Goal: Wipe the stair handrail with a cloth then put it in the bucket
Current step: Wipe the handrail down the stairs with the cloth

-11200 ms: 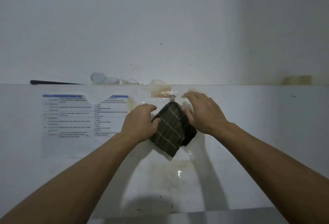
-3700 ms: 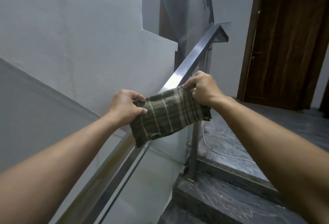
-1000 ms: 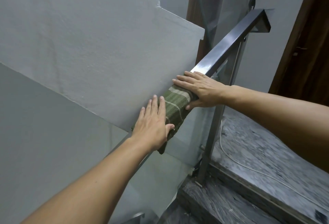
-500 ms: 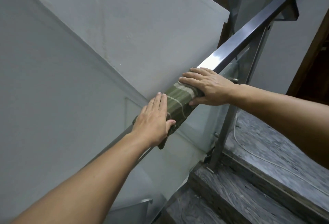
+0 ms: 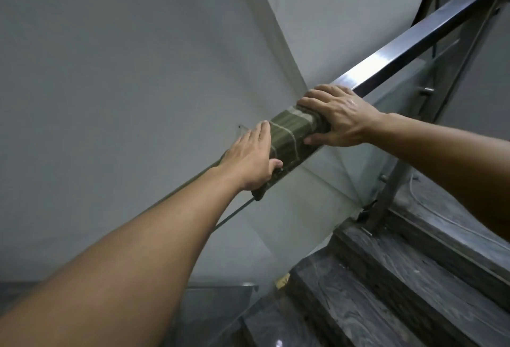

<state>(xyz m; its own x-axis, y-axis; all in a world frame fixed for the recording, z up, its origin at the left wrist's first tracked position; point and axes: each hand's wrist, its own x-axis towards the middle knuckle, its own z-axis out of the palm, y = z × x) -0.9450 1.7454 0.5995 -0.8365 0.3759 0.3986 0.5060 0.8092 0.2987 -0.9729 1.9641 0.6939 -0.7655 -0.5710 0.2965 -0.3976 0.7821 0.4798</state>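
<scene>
A green cloth with pale stripes is wrapped over the square metal handrail, which rises toward the upper right. My left hand presses flat on the cloth's lower end, thumb under the rail. My right hand lies over the cloth's upper end, fingers across the top of the rail and thumb below it. Both hands clasp the cloth against the rail. No bucket is in view.
A glass panel hangs under the rail, held by a metal post. Dark marble steps climb at the lower right. A grey wall fills the left. A thin white cable lies on a step.
My view has tilted further down and left, so more steps show. Both hands stay on the cloth on the rail, at about the same spacing.
</scene>
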